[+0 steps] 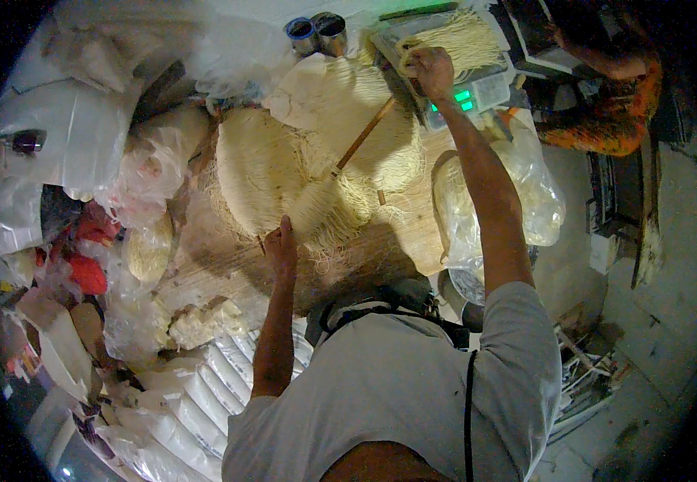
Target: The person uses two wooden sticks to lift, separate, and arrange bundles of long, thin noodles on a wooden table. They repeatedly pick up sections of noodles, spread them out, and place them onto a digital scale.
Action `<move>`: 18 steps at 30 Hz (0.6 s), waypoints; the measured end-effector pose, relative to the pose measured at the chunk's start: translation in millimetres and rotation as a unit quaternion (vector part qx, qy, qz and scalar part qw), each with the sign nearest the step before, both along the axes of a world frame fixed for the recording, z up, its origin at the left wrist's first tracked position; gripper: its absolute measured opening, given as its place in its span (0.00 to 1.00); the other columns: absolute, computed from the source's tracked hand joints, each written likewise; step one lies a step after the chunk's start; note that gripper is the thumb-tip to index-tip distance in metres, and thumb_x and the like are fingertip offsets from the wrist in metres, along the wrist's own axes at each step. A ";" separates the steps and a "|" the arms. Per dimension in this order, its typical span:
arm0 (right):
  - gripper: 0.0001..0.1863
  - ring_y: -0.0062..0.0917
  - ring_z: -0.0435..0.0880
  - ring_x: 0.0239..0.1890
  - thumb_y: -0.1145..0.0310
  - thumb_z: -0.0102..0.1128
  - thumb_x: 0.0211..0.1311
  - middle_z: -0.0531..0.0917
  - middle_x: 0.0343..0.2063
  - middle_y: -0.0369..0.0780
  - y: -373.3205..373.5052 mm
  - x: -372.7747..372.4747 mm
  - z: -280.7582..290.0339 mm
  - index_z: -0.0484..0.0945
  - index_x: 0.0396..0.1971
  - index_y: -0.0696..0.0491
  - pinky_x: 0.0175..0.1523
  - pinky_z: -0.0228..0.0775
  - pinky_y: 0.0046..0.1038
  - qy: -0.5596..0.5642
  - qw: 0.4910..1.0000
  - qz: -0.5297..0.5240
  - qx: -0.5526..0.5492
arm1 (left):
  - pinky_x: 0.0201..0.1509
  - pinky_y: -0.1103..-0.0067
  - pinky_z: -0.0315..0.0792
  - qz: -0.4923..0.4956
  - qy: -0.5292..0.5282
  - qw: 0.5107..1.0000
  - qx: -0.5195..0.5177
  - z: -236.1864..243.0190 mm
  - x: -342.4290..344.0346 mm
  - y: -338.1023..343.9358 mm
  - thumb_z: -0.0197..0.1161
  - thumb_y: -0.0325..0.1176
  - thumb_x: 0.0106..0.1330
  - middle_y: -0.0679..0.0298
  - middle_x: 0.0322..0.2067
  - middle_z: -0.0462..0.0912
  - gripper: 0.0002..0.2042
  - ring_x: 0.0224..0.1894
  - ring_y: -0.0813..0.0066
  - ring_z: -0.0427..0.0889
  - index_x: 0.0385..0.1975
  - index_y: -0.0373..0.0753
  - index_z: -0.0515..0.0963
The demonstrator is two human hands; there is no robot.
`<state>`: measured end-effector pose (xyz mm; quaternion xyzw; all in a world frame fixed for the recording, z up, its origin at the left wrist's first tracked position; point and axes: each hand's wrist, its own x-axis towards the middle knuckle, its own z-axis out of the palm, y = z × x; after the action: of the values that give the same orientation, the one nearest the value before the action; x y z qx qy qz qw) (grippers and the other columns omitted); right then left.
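Note:
My left hand [282, 251] is closed near the lower end of a wooden stick [364, 135], which slants up to the right. Pale thin noodles [316, 210] drape over the stick's lower part and hide it there. Beneath lie broad heaps of noodles [252, 165] on the wooden table [212, 265]. At the far right my right hand [431, 72] has its fingers closed at the edge of a noodle bundle [465, 40]. That bundle rests on a digital scale [489, 92] with a lit green display.
Two metal cans [331, 34] stand at the back. Clear plastic bags [541, 193] sit at the table's right side, with more bags [151, 153] piled left. Stacked white packets [196, 394] lie near left. Another person's arm [597, 132] in an orange patterned sleeve is at far right.

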<state>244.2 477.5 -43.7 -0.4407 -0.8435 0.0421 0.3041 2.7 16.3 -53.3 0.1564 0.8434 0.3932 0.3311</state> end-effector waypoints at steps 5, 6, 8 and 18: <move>0.08 0.39 0.83 0.39 0.66 0.71 0.50 0.88 0.33 0.39 1.0 3.4 -6.2 0.88 0.31 0.49 0.50 0.76 0.39 0.000 1.000 0.006 -0.008 | 0.24 0.72 0.55 -0.048 0.035 0.996 -0.064 -4.5 -5.4 -6.7 0.59 0.56 0.71 0.69 0.12 0.67 0.31 0.18 0.79 0.60 0.14 0.32 0.74; 0.08 0.38 0.83 0.39 0.65 0.72 0.50 0.88 0.33 0.39 -0.2 0.7 -7.5 0.89 0.31 0.49 0.49 0.76 0.39 0.013 0.999 -0.003 -0.031 | 0.24 0.72 0.54 -0.047 0.027 0.998 -0.044 -8.8 -6.9 -10.7 0.59 0.55 0.72 0.70 0.12 0.66 0.31 0.18 0.79 0.59 0.14 0.33 0.73; 0.08 0.38 0.83 0.39 0.65 0.71 0.51 0.88 0.33 0.39 -0.5 -1.2 -8.4 0.88 0.31 0.49 0.49 0.77 0.40 0.035 0.998 -0.001 -0.046 | 0.23 0.72 0.53 -0.046 0.008 0.999 -0.002 -22.5 -11.2 -18.2 0.59 0.55 0.72 0.71 0.12 0.64 0.31 0.18 0.80 0.58 0.13 0.34 0.71; 0.09 0.48 0.81 0.33 0.65 0.60 0.65 0.83 0.30 0.47 5.4 -5.6 13.4 0.80 0.36 0.55 0.41 0.73 0.46 0.065 0.991 0.031 0.116 | 0.24 0.72 0.55 0.013 0.020 0.999 0.042 -10.5 4.2 -11.3 0.60 0.57 0.71 0.71 0.12 0.66 0.31 0.18 0.80 0.60 0.14 0.34 0.74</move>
<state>238.6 482.9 -30.4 -0.3721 -0.8346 -0.0185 0.4057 6.9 5.0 -63.8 0.1669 0.8346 0.4295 0.3020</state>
